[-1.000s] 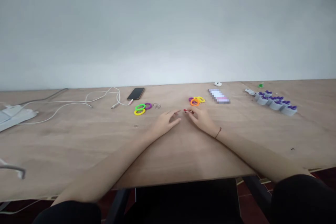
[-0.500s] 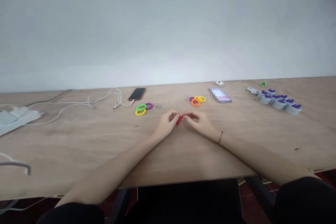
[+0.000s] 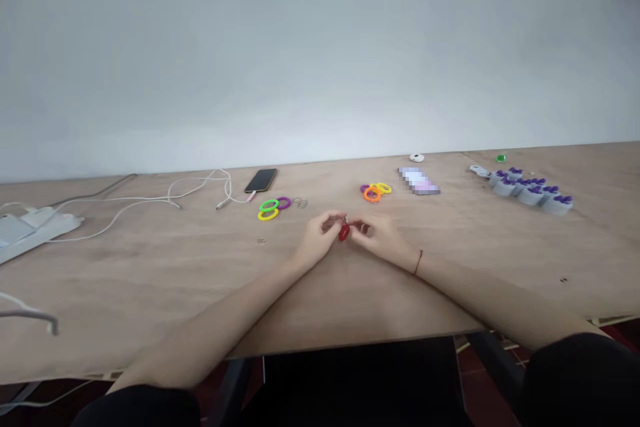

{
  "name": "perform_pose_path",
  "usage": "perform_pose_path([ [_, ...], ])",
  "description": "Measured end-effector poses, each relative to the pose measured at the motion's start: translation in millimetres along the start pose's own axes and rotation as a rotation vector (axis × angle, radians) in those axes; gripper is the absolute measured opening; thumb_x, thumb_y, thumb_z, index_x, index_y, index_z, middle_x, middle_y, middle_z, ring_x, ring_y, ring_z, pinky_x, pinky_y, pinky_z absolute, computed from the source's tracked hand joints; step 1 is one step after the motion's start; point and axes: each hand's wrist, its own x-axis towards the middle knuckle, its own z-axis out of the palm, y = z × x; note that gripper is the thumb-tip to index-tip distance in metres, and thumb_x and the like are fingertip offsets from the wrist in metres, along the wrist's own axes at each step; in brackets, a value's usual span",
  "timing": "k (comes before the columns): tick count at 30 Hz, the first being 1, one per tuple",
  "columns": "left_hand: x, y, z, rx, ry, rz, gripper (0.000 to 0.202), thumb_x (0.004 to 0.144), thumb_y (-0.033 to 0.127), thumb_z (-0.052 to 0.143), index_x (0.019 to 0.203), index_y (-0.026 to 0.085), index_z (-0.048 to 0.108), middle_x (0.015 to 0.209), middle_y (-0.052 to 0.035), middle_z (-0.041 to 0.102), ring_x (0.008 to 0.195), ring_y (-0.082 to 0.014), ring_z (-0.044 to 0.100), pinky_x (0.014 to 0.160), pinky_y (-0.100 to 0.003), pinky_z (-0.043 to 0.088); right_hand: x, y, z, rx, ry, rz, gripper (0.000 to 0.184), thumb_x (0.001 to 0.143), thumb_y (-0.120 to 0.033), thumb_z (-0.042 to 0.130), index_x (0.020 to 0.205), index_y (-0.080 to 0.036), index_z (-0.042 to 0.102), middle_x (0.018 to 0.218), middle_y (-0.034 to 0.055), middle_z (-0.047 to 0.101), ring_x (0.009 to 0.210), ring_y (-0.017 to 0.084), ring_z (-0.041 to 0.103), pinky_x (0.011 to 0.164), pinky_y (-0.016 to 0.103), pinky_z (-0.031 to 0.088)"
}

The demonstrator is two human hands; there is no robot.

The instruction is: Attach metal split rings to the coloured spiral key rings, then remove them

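Note:
Between my fingertips, over the middle of the table, hangs a red coil band with a small silver metal ring at its top. My left hand pinches it at the ring with thumb and forefinger. From the other side, my right hand has its thumb and forefinger closed at the same spot. Left of the hands lie a green coil band, a yellow one and a purple one, beside loose metal rings. Just beyond my right hand, an orange coil band overlaps a yellow one.
A dark phone with a white cable lies at the back. A lit, blurred-out phone and a white round item are behind the right hand. White pots with purple tops stand right; a power strip lies far left.
The red coil band has turned from edge-on so that its loop faces me more. My right fingers have shifted slightly at the ring; the left hand stays almost still.

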Motion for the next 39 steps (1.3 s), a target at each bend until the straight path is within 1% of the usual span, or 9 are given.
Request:
perform_pose_path([
  [4, -2.3, 5.4, 2.6, -0.099, -0.077, -0.055, 0.033, 0.077, 0.031, 0.059, 0.107, 0.016, 0.059, 0.097, -0.0078, 0.068, 0.090, -0.0207, 0.064, 0.085, -0.036, 0.050, -0.3, 3.6, -1.8, -0.134, 0.030, -0.094, 0.016, 0.082, -0.018, 0.048, 0.091, -0.020, 0.061, 0.083, 0.0020, 0.067, 0.068, 0.013, 0.059, 0.065, 0.025, 0.046],
  [6, -3.4, 8.7, 4.1, -0.137, -0.095, -0.078, 0.039, 0.073, 0.032, 0.064, 0.108, 0.016, 0.057, 0.098, -0.0078, 0.068, 0.092, -0.0213, 0.063, 0.087, -0.036, 0.049, 0.2, 4.3, -3.8, -0.213, 0.039, -0.158, 0.015, 0.083, -0.019, 0.048, 0.093, -0.020, 0.060, 0.085, 0.0030, 0.067, 0.072, 0.014, 0.059, 0.065, 0.025, 0.045],
  [12, -7.3, 13.9, 9.4, -0.236, -0.034, -0.154, 0.036, 0.070, 0.034, 0.067, 0.100, 0.016, 0.057, 0.099, -0.0074, 0.066, 0.091, -0.0200, 0.063, 0.085, -0.035, 0.049, 1.6, 2.3, -7.8, -0.370, 0.060, -0.267, 0.017, 0.085, -0.020, 0.046, 0.094, -0.020, 0.060, 0.088, 0.0055, 0.066, 0.076, 0.017, 0.059, 0.068, 0.028, 0.043],
  [17, -11.5, 14.0, 16.6, -0.337, 0.047, -0.198, 0.032, 0.068, 0.036, 0.069, 0.091, 0.015, 0.058, 0.095, -0.0063, 0.066, 0.088, -0.0177, 0.062, 0.077, -0.031, 0.050, 2.1, -1.3, -9.1, -0.424, 0.051, -0.286, 0.016, 0.085, -0.020, 0.045, 0.088, -0.019, 0.061, 0.079, 0.0051, 0.065, 0.069, 0.016, 0.056, 0.063, 0.028, 0.040],
  [20, -12.1, 16.1, 18.4, -0.314, 0.075, -0.162, 0.029, 0.068, 0.035, 0.069, 0.085, 0.015, 0.058, 0.084, -0.0039, 0.066, 0.078, -0.0158, 0.062, 0.075, -0.031, 0.051, 3.2, -3.8, -9.8, -0.415, 0.061, -0.256, 0.019, 0.085, -0.017, 0.043, 0.086, -0.019, 0.061, 0.073, 0.0036, 0.064, 0.064, 0.014, 0.054, 0.061, 0.027, 0.039],
  [23, -12.3, 20.1, 18.1, -0.271, 0.064, -0.127, 0.026, 0.070, 0.036, 0.066, 0.083, 0.015, 0.059, 0.079, -0.0034, 0.066, 0.073, -0.0155, 0.062, 0.075, -0.032, 0.051, 4.0, -5.4, -11.1, -0.379, 0.085, -0.209, 0.020, 0.085, -0.016, 0.042, 0.087, -0.020, 0.062, 0.072, 0.0027, 0.064, 0.062, 0.014, 0.054, 0.061, 0.027, 0.040],
  [29, -12.1, 23.8, 16.4, -0.308, 0.055, -0.138, 0.030, 0.068, 0.037, 0.068, 0.086, 0.014, 0.061, 0.091, -0.0068, 0.068, 0.087, -0.0189, 0.062, 0.080, -0.033, 0.050, 3.2, -6.7, -16.3, -0.267, 0.081, -0.249, 0.016, 0.083, -0.019, 0.046, 0.091, -0.021, 0.060, 0.083, 0.0032, 0.066, 0.072, 0.015, 0.057, 0.066, 0.027, 0.043],
  [34, -11.6, 22.1, 15.3, -0.349, 0.044, -0.179, 0.030, 0.067, 0.037, 0.070, 0.086, 0.015, 0.062, 0.090, -0.0055, 0.068, 0.086, -0.0180, 0.062, 0.081, -0.033, 0.050, 3.5, -6.8, -18.3, -0.309, 0.028, -0.268, 0.014, 0.083, -0.018, 0.046, 0.084, -0.021, 0.060, 0.078, 0.0032, 0.065, 0.068, 0.014, 0.055, 0.062, 0.026, 0.040],
  [39, -11.1, 20.7, 14.7, -0.381, 0.025, -0.200, 0.031, 0.066, 0.037, 0.071, 0.087, 0.016, 0.061, 0.097, -0.0056, 0.066, 0.089, -0.0172, 0.062, 0.079, -0.031, 0.050, 4.5, -9.0, -16.7, -0.334, 0.006, -0.265, 0.014, 0.084, -0.020, 0.045, 0.081, -0.020, 0.059, 0.074, 0.0026, 0.063, 0.063, 0.013, 0.052, 0.060, 0.025, 0.038],
])
